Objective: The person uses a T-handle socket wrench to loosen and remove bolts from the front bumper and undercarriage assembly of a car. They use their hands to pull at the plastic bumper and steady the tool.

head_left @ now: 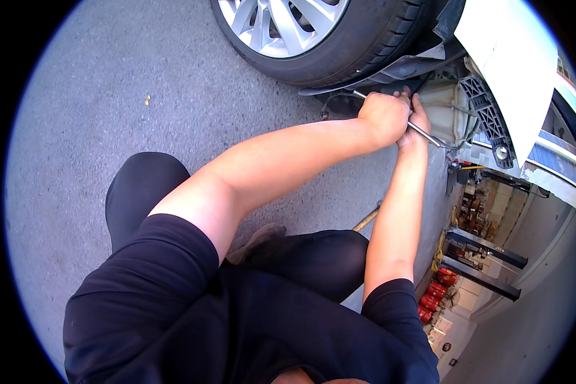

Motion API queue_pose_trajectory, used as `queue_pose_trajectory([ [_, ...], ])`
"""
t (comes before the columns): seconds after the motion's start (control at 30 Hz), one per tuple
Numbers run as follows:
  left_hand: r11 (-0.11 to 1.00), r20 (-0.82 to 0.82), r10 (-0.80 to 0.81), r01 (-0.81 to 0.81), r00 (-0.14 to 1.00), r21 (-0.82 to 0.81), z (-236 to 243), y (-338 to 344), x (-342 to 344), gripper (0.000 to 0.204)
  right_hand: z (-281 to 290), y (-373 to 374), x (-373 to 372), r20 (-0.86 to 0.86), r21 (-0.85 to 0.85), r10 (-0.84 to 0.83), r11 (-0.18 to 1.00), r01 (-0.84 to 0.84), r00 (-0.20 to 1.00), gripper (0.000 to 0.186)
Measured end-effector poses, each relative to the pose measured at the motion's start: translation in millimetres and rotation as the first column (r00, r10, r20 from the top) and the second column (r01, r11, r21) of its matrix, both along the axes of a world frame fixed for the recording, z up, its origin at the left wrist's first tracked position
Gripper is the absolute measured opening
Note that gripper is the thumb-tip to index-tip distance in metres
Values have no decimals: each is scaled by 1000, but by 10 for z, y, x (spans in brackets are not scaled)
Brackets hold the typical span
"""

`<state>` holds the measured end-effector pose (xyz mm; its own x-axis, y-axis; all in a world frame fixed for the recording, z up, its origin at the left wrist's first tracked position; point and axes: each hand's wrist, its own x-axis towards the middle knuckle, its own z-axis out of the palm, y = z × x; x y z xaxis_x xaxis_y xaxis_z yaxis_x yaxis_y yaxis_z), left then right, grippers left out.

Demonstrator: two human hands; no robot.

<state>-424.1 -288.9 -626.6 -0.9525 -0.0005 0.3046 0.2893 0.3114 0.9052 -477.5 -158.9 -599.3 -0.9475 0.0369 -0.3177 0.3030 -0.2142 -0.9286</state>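
My left hand [384,119] is closed in a fist around a slim silver metal bar [424,134]. The bar sticks out on both sides of the fist, and its lower right end lies across my right wrist. Right behind the fist is my right hand [418,120], palm up, with its visible fingers apart and pointing at the car's underside; the fist hides part of it. Both hands are low beside a car wheel [339,48], under a hanging dark wheel-arch liner [390,72]. A pale translucent plastic reservoir [445,105] sits just right of my right hand.
A white body panel [509,70] hangs at the upper right, with a black ribbed bracket [486,118] beneath it. A yellowish stick [367,219] lies near my knee. Farther right stand lift arms [486,248] and red cylinders [434,296]. Grey pavement [109,109] spreads at left.
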Motion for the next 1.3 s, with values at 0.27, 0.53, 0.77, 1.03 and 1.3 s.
queue_pose_trajectory([
  [0.27,990,-16,128,-127,992,58,34,133,-16,23,29,27,58,-3,-100,-5,995,5,1000,34],
  [0.53,374,440,-226,-339,869,863,248,388,14,31,93,216,18,56,-64,125,991,-121,991,28],
  [0.77,880,282,-74,-70,957,470,127,43,71,45,22,153,-35,13,-82,93,992,-91,996,22],
  [1.03,994,67,-31,24,997,106,25,-73,69,45,2,119,-38,57,-172,89,982,-78,994,21],
  [1.3,999,-48,25,-26,999,-31,-89,39,47,37,31,14,66,44,-73,26,997,-22,999,28],
])
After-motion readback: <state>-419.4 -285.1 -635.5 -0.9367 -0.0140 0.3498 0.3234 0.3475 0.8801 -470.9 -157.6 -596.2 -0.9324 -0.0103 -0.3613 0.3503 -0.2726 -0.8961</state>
